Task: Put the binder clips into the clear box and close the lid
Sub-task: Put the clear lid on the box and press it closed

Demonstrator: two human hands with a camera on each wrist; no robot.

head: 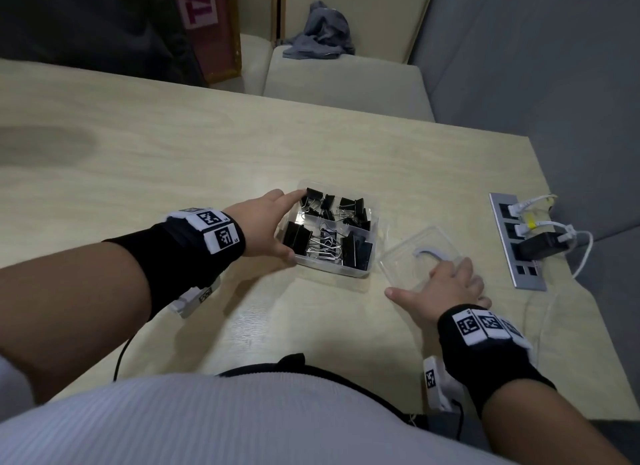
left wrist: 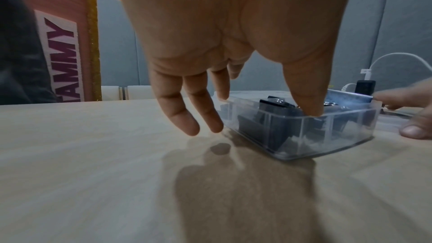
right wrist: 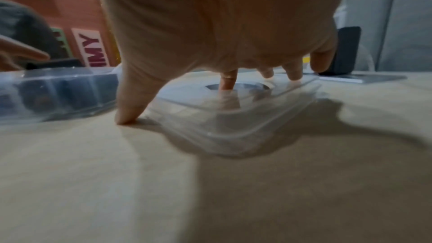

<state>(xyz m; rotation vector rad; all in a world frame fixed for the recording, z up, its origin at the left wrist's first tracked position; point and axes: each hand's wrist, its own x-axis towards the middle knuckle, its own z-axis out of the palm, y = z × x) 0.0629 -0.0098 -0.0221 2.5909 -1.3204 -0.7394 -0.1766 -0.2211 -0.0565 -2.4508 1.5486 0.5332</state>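
A: While bracing the clear box (head: 332,269) with the left hand (head: 263,222), take up the lid (head: 408,253) by its edges, not by the flat. Noted at present: right hand (head: 450,284) spread wide and flat on the lid, fingertips pressing down, thumb on the table (head: 173,174) at the lid's near-left edge. Nothing gripped yet.

B: Position of box and lid?

A: Box at mid-table, open-topped. Lid flat on the table just right of it, apart from it. Left hand spread wide along the box's left wall, thumb tip on the near-left rim, forefinger at the far-left corner, other fingers loose beside the wall. Touching, not clasping.

B: Advice for the closing?

A: Slide the thumb under the lid's near edge, pinch, carry leftward, square all corners over the rim, then press evenly. Check first for wire handles standing above the rim, as these would likely foul the seat. Clear the left thumb off the rim before pressing.

B: Count?

A: One box, divided into compartments. One lid. Binder clips (head: 298,234), black, all inside: roughly nine made out, overlapping, so no exact tally possible. None seen loose on the table.
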